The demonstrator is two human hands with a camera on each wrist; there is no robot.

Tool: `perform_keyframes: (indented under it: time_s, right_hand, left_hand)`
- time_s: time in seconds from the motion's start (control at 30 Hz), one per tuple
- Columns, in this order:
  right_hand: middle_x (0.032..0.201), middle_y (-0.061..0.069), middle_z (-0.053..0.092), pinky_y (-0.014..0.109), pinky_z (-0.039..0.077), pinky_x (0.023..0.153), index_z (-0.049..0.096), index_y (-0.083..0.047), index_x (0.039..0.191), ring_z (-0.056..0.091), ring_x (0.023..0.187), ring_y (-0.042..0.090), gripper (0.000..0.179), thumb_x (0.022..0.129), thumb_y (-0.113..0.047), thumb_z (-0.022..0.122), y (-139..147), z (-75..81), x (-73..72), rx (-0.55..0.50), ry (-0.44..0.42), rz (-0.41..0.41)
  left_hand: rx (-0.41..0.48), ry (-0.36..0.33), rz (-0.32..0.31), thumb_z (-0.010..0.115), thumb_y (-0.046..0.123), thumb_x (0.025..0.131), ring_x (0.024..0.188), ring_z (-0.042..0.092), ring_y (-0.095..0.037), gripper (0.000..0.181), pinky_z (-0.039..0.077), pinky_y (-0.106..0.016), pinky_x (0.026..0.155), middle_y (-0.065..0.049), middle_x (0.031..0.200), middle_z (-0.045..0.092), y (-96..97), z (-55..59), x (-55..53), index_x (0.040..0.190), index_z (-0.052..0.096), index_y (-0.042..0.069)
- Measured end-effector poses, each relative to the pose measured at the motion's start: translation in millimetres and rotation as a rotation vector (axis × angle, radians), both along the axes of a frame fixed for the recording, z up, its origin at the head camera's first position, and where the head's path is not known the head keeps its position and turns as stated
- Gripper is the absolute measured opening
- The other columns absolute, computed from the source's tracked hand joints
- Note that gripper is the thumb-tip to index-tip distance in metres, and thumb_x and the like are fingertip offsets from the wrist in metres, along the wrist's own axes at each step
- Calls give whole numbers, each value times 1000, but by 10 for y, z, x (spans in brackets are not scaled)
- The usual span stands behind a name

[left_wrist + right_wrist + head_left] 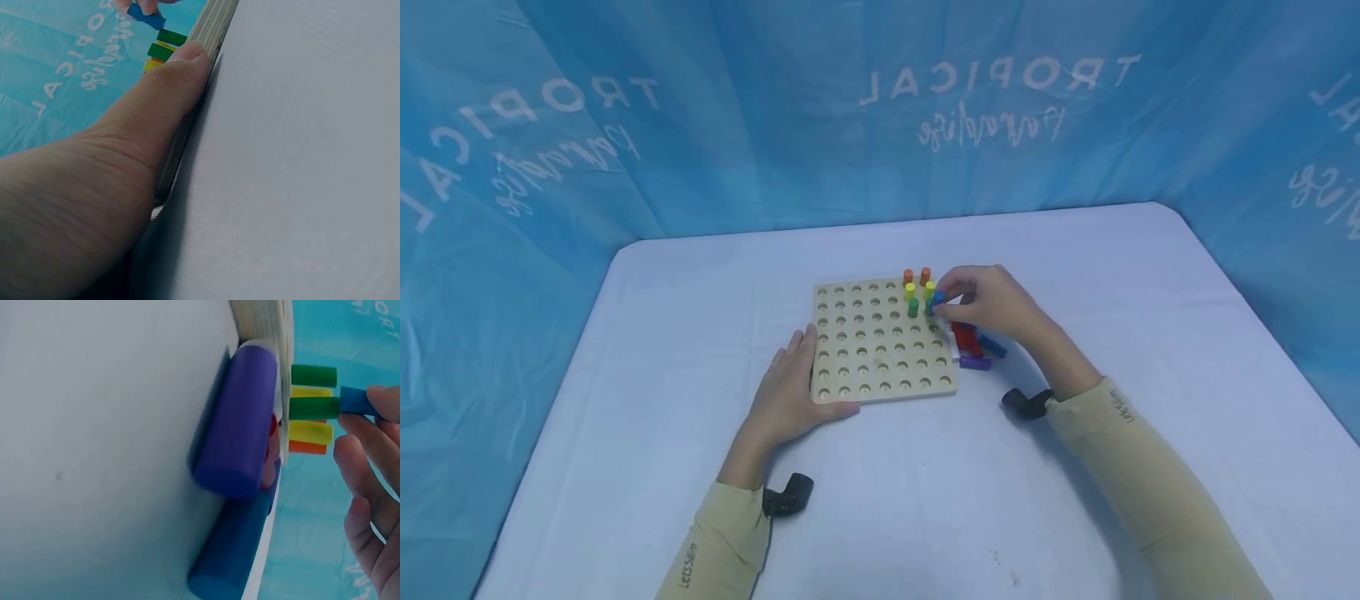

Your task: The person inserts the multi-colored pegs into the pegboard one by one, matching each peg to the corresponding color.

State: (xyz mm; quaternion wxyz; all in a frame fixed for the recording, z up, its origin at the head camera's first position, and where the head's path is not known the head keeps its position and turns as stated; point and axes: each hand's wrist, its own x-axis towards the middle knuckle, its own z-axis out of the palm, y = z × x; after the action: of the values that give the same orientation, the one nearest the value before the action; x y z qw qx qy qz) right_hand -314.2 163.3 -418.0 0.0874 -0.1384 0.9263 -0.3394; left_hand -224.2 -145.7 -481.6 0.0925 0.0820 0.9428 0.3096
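Note:
A square wooden pegboard (868,358) with rows of round holes lies on the table. Orange pegs (908,276), yellow pegs (910,292) and green pegs (913,308) stand upright in pairs near its far right corner. My right hand (992,302) pinches a blue peg (355,402) between thumb and finger above the board, close to the green pegs. My left hand (786,387) rests against the board's left side, its thumb (181,72) along the near edge and its fingers along the left edge.
Beside the board's right edge lie loose pegs: a purple peg (240,419), a blue peg (231,547), red pegs (967,340) and a white peg (953,343). A white cloth (700,292) covers the table. Blue printed curtains (790,167) hang behind and at the sides.

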Motion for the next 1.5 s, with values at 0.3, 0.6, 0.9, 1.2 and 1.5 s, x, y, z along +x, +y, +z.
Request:
perform_keyframes:
  time_s: [0.3,0.6,0.9,1.2,1.5]
  right_hand:
    - [100,-3,76,39,56,86,72,-20,99,69,95,16,19,84,-26,81,-78,26,55,7,17,26]
    - [97,-4,75,36,55,79,72,-22,96,67,92,16,14,85,-28,79,-184,-10,83,37,-7,95]
    - [98,-4,76,39,55,88,72,-22,97,68,98,16,15,85,-29,79,-237,-50,59,104,-36,118]
    - [100,-4,76,38,55,88,73,-21,97,69,99,16,15,86,-29,78,-269,-72,56,124,-34,129]
    - [100,-4,77,38,55,89,75,-21,99,69,100,17,15,87,-28,78,-285,-42,54,137,-37,135]
  left_hand:
    - [-3,-10,8,84,65,64,157,3,-28,139,7,-48,128,-11,168,8,-6,0,16,161,0,11]
    - [-1,-16,13,83,65,64,157,3,-29,138,7,-49,128,-11,168,8,-13,-8,16,161,1,12]
    - [-8,-3,9,83,66,63,157,4,-28,139,7,-48,128,-11,168,10,-8,-11,5,161,1,11]
    - [-6,7,-2,83,65,64,157,4,-27,138,5,-45,129,-11,168,10,-16,-5,-2,161,1,10]
    - [-10,14,-10,82,68,64,157,3,-27,139,5,-44,129,-9,168,10,-16,-6,-9,161,1,11]
